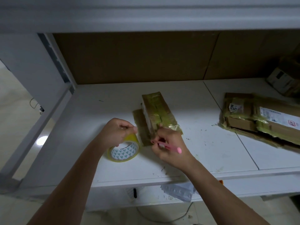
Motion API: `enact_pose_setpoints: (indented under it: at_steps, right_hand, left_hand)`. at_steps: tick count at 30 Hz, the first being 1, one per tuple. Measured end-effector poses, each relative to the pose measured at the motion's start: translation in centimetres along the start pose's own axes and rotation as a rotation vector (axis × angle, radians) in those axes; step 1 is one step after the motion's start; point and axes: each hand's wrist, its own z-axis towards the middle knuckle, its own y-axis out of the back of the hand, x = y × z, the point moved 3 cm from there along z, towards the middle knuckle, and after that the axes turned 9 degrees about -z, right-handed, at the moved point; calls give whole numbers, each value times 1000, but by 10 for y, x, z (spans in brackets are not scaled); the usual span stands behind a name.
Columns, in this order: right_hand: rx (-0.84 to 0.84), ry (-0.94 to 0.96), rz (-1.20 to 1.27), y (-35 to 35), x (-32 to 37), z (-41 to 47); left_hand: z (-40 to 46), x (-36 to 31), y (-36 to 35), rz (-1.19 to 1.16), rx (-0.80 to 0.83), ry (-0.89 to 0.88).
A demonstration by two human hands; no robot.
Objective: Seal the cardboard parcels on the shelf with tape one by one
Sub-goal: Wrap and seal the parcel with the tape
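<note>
Tape roll (123, 149) sits on the shelf (211, 153) just left of the small parcel (158, 113), with the left hand (117, 130) pinching its loose end. Right hand (168, 147) grips a pink cutter (169, 147) at the parcel's near end. That parcel looks light and stiff, already glossy with tape, so likely slippery; steady it by the bare cardboard sides. Another parcel (259, 120) lies far right

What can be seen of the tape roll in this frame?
The tape roll is yellowish clear packing tape on a white core printed with small teal triangles. It stands tilted on the white shelf, just left of the small cardboard parcel. The left hand grips its upper edge; the right hand, holding a pink cutter, does not touch it.
</note>
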Motion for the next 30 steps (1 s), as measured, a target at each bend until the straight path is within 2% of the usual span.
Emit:
enact_pose_setpoints:
  at_steps: [2,8,11,13,17,19,21,24,26,28,30]
  right_hand:
    - [6,-26,30,0,-2,0]
    - [-66,-218,327,6,-5,1]
    - [-253,-163,412,20,5,0]
    - [-390,-107,350,33,7,0]
    - [-544,-98,-46,58,-22,-7]
    - [-443,-181,-277,65,-50,-18]
    - [-217,-328,-469,66,-78,-29]
    - [62,-446,-575,63,-98,-41]
    - [170,-473,-588,62,-102,-44]
    - [112,-500,-574,68,-94,-43]
    - [-117,-437,-481,79,-69,-32]
  left_hand:
    - [2,1,8,-25,1,21]
    - [0,11,16,-97,-52,44]
    - [1,11,11,-99,-36,24]
    - [3,11,10,-86,-36,23]
    - [5,8,7,-50,-36,22]
    - [6,6,5,-19,-32,17]
    - [8,4,2,12,-27,14]
    - [9,1,-1,35,-9,6]
    - [8,1,0,41,1,4]
    - [6,2,5,49,14,-7]
    - [2,4,11,54,19,-30]
